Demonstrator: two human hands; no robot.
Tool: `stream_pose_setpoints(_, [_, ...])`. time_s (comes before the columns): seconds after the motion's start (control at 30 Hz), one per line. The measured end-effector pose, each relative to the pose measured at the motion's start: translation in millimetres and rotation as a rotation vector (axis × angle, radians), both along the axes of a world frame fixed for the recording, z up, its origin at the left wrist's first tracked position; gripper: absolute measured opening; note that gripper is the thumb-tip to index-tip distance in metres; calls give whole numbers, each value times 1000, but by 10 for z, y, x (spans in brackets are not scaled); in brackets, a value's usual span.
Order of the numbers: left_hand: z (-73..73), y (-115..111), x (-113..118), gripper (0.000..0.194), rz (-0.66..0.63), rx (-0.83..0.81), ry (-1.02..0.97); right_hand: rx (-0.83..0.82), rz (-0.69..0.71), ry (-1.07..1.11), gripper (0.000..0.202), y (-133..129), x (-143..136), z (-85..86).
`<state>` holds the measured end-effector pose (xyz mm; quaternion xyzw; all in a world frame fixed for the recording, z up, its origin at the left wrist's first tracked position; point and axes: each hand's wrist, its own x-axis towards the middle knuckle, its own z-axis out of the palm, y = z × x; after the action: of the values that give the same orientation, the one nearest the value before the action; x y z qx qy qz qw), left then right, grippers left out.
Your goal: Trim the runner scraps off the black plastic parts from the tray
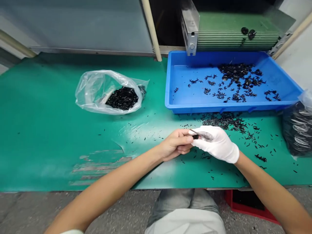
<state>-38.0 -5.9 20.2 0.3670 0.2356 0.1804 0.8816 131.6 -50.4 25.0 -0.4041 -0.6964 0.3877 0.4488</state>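
Note:
My bare left hand [176, 144] and my white-gloved right hand [215, 142] meet above the green table near its front edge. Between their fingertips is a small black part [195, 136], pinched by my left hand. A thin dark blade-like tool [201, 134] lies in my right hand, its tip pointing left over the part. My right fingers are closed round the tool. Small black scraps [225, 122] are heaped on the table just beyond my right hand.
A blue tray [229, 106] with black parts stands at the back right, below a green ribbed conveyor [239, 24]. An open clear bag [89, 94] of black pieces sits left of centre. A filled bag [298, 130] is at the right edge, a red crate [255, 211] below the table.

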Motion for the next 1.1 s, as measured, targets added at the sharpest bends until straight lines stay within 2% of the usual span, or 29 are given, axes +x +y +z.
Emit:
stream_pose_setpoints(0.2, [2, -64, -30, 36, 27, 113, 50, -149, 41, 89, 23, -67, -27, 47])
stream_pose_setpoints(0.3, [58, -67, -41, 32, 86, 275, 106, -167, -1, 113, 33, -108, -3, 80])
stream_pose_setpoints(0.37, [125, -52, -62, 25, 85, 435, 176, -102, 32, 45, 32, -117, 25, 108])
stream_pose_setpoints(0.43, [185, -37, -84, 26, 30, 566, 251, 17, 105, -67, 29, -108, 49, 119])
stream_pose_setpoints(0.53, [205, -48, -89, 31, 0, 632, 319, 177, 129, -219, 28, -88, 58, 74])
stream_pose_setpoints(0.7, [109, -166, -33, 27, 175, 587, 308, 268, -119, -265, 21, -113, 16, -66])
stream_pose_setpoints(0.8, [97, -210, -33, 23, 217, 647, 311, 254, -159, -246, 20, -149, 7, -58])
stream_pose_setpoints(0.93, [146, -175, -94, 14, 319, 891, 297, 270, -98, -328, 23, -159, 72, 81])
stream_pose_setpoints(1.1, [190, -90, -147, 11, 404, 1194, 324, 538, -129, -737, 24, -132, 143, 178])
